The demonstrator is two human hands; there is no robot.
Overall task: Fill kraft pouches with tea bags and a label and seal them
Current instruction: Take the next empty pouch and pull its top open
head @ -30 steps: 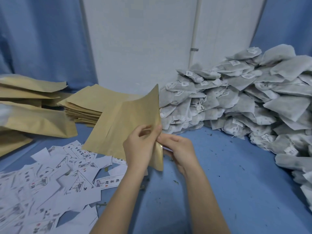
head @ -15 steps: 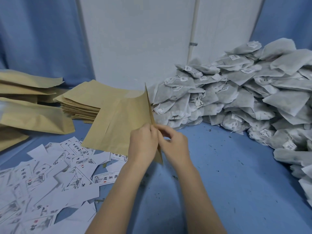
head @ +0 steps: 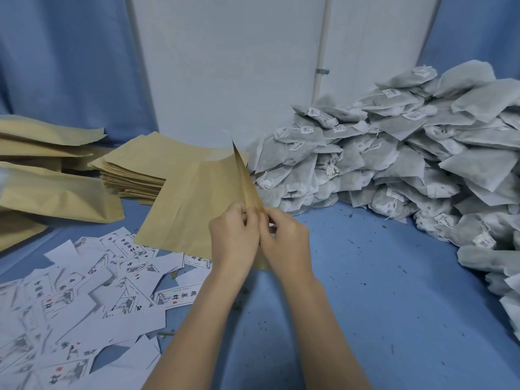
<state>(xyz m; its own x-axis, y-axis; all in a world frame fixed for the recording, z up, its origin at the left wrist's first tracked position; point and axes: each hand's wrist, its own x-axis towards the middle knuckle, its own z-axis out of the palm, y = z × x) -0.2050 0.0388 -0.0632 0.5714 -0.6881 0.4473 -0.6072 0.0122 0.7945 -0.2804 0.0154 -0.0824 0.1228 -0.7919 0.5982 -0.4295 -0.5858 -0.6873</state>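
Observation:
I hold a flat kraft pouch (head: 191,209) above the blue table, turned almost edge-on to me at its right side. My left hand (head: 235,237) and my right hand (head: 284,235) pinch that near edge close together, fingertips almost touching. A large heap of grey tea bags (head: 394,164) with small white tags lies to the right. Printed white labels (head: 84,299) are scattered at the lower left. A stack of empty kraft pouches (head: 146,167) sits behind the held pouch.
Several bulkier kraft pouches (head: 50,192) lie at the far left. A white wall panel and blue curtain stand behind. The blue table (head: 380,305) between the labels and the tea bags carries small tea crumbs.
The pouch has turned from facing me to nearly edge-on. Both hands moved closer together on its edge. The view shifted slightly.

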